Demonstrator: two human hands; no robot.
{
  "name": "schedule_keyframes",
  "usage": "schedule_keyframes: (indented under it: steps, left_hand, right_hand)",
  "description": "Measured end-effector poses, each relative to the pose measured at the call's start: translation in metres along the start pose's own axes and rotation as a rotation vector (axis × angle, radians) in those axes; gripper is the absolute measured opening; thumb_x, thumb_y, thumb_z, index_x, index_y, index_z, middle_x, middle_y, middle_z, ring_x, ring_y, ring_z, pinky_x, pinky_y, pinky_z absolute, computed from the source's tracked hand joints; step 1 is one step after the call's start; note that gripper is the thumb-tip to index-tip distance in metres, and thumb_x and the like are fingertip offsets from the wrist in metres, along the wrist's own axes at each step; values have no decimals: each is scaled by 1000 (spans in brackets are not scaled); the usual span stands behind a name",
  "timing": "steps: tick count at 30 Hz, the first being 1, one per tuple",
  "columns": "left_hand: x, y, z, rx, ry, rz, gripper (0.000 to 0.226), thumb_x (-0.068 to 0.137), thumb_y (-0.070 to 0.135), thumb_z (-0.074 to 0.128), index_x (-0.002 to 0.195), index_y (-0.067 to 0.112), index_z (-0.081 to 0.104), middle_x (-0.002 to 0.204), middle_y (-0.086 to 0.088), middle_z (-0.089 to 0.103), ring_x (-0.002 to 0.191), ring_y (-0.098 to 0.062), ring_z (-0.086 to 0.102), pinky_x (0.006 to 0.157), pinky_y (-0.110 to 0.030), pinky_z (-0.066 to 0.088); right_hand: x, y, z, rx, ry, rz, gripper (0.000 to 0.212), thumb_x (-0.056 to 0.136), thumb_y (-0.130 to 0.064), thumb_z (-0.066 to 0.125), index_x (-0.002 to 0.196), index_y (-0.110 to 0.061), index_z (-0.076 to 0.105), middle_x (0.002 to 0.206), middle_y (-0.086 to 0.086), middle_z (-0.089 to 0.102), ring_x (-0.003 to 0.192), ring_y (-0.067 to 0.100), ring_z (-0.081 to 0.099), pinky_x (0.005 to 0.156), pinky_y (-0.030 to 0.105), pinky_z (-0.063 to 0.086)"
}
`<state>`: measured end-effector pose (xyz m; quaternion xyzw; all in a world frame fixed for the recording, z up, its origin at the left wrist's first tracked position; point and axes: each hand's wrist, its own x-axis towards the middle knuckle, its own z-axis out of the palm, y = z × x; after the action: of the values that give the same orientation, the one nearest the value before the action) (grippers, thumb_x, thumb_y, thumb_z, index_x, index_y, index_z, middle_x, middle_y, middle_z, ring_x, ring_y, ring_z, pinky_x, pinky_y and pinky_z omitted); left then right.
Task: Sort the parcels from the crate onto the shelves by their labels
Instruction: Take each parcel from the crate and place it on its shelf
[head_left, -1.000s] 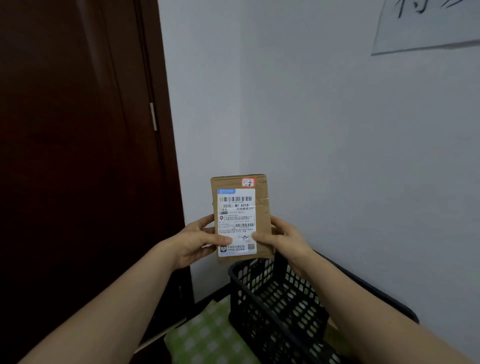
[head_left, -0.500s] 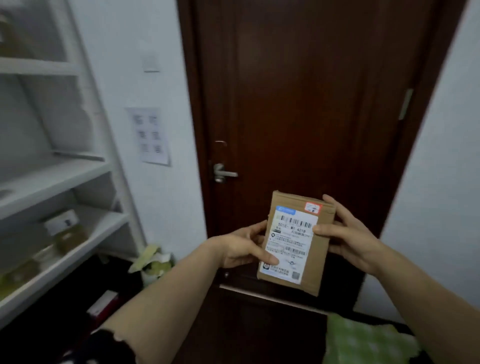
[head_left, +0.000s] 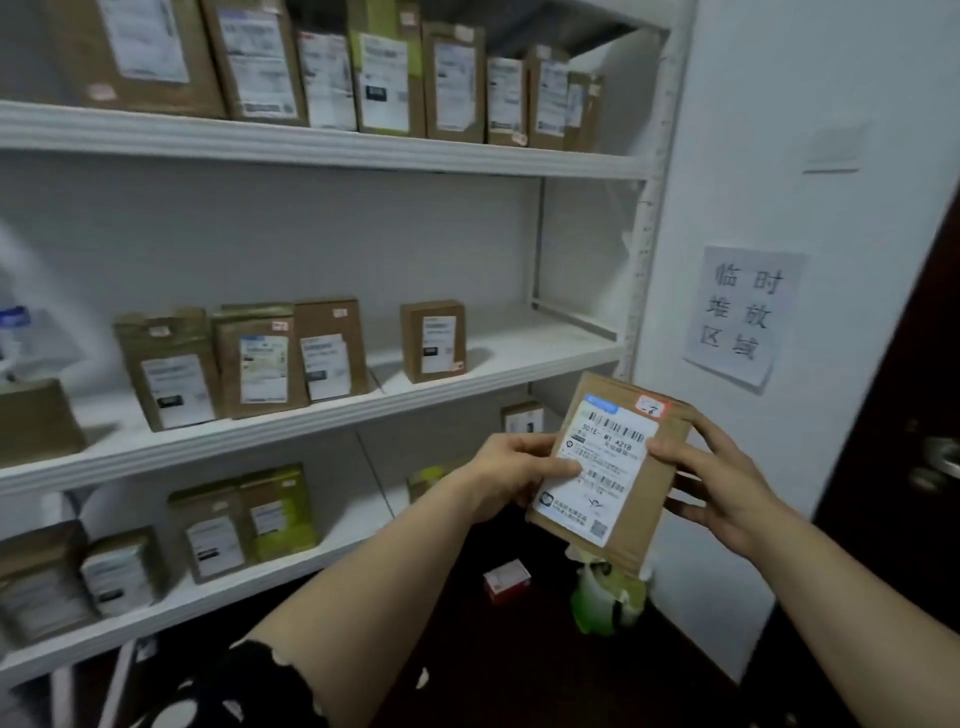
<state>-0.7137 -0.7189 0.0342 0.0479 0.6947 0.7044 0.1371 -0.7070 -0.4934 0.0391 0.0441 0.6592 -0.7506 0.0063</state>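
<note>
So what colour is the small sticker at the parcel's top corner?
Red and white sticker, seen in the head view.

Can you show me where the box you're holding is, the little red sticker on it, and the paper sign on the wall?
Box (head_left: 641, 499): head view, on its bare brown cardboard beside the white label.
Red sticker (head_left: 650, 406): head view, on the sticker's middle, at the box's top corner.
Paper sign (head_left: 740, 314): head view, on the sheet's middle, among the characters.
</note>
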Motion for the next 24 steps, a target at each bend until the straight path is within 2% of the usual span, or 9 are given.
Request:
schedule_keyframes:
  steps: [4,11,13,15,17,18,21,24]
  left_hand:
    - [11,0,-75,-26,107,-35,26,80,1,71,106,6,70,101,-8,73,87,-18,70,78,-28,57]
    - [51,-13,-137,-48,225,-123,23,82,3,69,104,4,70,99,-10,73,88,-22,70,72,-29,56]
    - [68,-16,-146,-36,253,-148,19,82,4,68,101,5,70,97,-9,74,85,-20,71,70,-28,56]
    - [88,-16,-153,-23,279,-169,18,83,4,68,101,4,70,95,-9,74,83,-20,71,68,-28,56]
    - [110,-15,-159,-23,304,-186,20,83,2,67,103,0,69,97,-11,74,86,-22,71,70,-29,57]
    - [119,-14,-161,-27,313,-198,21,83,1,67,104,-2,68,98,-12,73,88,-24,71,73,-31,57]
    - [154,-12,-163,-39,342,-247,24,84,0,66,107,-5,65,101,-14,72,93,-26,70,78,-33,56]
    - [178,-10,-167,-41,366,-269,25,84,1,65,108,-5,64,101,-13,72,93,-25,70,78,-33,56]
  right_hand:
    - [55,16,76,-8,-73,36,61,69,-21,80,122,-40,56,111,4,68,103,26,63,82,42,53]
    - [135,34,130,-89,-214,119,51,69,-21,81,114,-33,60,98,6,73,97,28,67,89,54,51]
    - [161,39,136,-111,-250,145,49,69,-23,81,113,-34,62,98,6,73,98,28,66,91,53,50]
    - [188,43,141,-123,-288,166,49,69,-25,81,113,-34,62,100,6,73,97,28,66,86,47,54]
    - [217,44,143,-131,-332,185,50,69,-25,81,114,-33,61,103,7,72,95,27,67,74,40,57]
    - [229,44,144,-134,-346,191,50,69,-24,81,114,-32,60,103,8,71,95,27,67,74,40,57]
    - [274,42,141,-181,-401,212,53,66,-23,83,113,-33,60,104,9,71,97,31,66,82,52,54]
    - [311,40,144,-213,-457,227,51,67,-21,82,111,-33,60,107,8,69,100,31,64,85,50,53]
